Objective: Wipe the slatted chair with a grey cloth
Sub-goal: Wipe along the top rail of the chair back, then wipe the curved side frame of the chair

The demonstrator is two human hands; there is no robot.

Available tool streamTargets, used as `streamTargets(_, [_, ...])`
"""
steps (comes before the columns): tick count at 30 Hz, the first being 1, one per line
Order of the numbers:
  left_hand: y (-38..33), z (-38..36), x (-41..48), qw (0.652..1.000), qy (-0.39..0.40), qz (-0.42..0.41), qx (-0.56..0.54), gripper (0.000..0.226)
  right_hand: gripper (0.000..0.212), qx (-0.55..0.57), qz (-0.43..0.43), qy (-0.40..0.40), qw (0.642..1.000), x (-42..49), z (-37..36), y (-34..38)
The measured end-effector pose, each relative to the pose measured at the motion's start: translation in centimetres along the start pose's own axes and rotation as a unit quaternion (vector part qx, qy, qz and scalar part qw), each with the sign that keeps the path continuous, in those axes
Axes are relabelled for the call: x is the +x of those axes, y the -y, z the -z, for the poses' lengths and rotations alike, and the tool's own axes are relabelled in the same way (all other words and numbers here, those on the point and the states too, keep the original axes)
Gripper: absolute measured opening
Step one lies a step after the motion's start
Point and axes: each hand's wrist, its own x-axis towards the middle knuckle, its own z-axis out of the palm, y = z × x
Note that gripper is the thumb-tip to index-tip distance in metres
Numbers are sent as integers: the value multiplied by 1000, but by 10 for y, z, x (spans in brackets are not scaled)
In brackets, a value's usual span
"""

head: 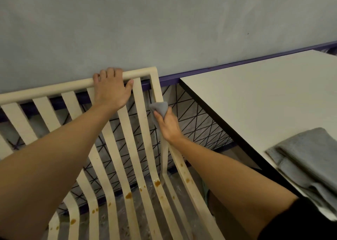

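Okay, the chair (127, 139) sits near left to centre, cream, with its back to the far wall (164, 20). The slats run from the top rail (54, 89) down and curve into the seat at the near edge.

The left hand (111, 88) is on the top rail, right of its middle. Its fingers are curled over the far side of the rail and the thumb is hooked under the near side, so it grips the rail.

The right hand (168, 126) is lower and further right, at the chair's right post (156, 88). Its fingers are closed round the grey cloth (159, 108), which is bunched up. The thumb presses on the near face of the cloth, and a wad pokes out above the hand. The cloth touches the post just below the top right corner of the back. How the fingers lie behind the post is hidden.

Brown stains (157, 183) dot the lower slats and the seat. More spots sit on the right side rail, and some on the near left slats.

A black wire mesh (191, 115) shows through the slats, between the chair and the wall. A purple strip (237, 62) runs along the base of the wall.

The table (255, 93), pale with a dark edge, is on the right, just beside the chair. A stack (310, 159) of folded grey cloths lies on its near right part, well apart from both hands.

Both forearms are bare and reach in from the near edge. Dark fabric shows at the near right.
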Motion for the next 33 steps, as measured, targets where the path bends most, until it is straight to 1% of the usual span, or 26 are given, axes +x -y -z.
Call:
streamTargets(3, [-2, -1, 2, 1000, -9, -5, -6, 55, 48, 3, 11, -6, 1000, 2, 2, -1])
streamTargets(5, [-1, -2, 2, 1000, -6, -3, -4, 55, 46, -16, 9, 1, 1000, -6, 4, -8])
streamTargets(9, [-2, 1, 2, 999, 32, -1, -15, 56, 46, -61, -18, 19, 998, -26, 6, -23])
streamTargets(12, [-6, 10, -8, 997, 66, 1, -35, 69, 43, -93, -24, 26, 995, -39, 8, -30])
streamTargets(14, [-14, 13, -24, 993, 84, 5, -81, 74, 42, -96, -28, 35, 994, -47, 10, -30])
streamTargets(15, [-19, 14, -35, 990, 89, 7, -114, 71, 41, -97, -30, 40, 994, -50, 11, -30])
streamTargets(17, [-33, 13, -66, 976, 109, 6, -187, 60, 42, -95, -35, 47, 994, -55, 13, -33])
streamTargets(18, [-42, 12, -83, 964, 128, 5, -233, 53, 42, -98, -40, 47, 993, -55, 14, -35])
streamTargets(20, [-64, 9, -127, 931, 170, 25, -323, 41, 44, -98, -49, 49, 993, -59, 14, -40])
streamTargets(21, [-75, 7, -150, 911, 186, 49, -364, 37, 46, -99, -52, 49, 993, -61, 14, -41])
streamTargets(24, [-103, 6, -209, 840, 220, 173, -465, 28, 46, -102, -55, 50, 992, -67, 14, -40])
streamTargets(25, [-112, 4, -225, 805, 238, 222, -496, 27, 45, -101, -57, 50, 992, -69, 15, -39])
streamTargets(27, [-129, 3, -250, 711, 284, 313, -562, 25, 45, -85, -68, 55, 993, -74, 19, -38])
streamTargets(28, [-137, 3, -258, 666, 301, 347, -587, 26, 47, -72, -73, 56, 993, -76, 20, -40])
streamTargets(29, [-144, 4, -265, 633, 313, 372, -603, 26, 49, -60, -80, 59, 993, -79, 20, -41])
streamTargets(31, [-156, 9, -273, 587, 320, 403, -625, 23, 51, -40, -89, 63, 993, -86, 21, -44])
streamTargets(33, [-162, 16, -276, 556, 317, 422, -641, 21, 50, -33, -94, 70, 993, -92, 23, -44])
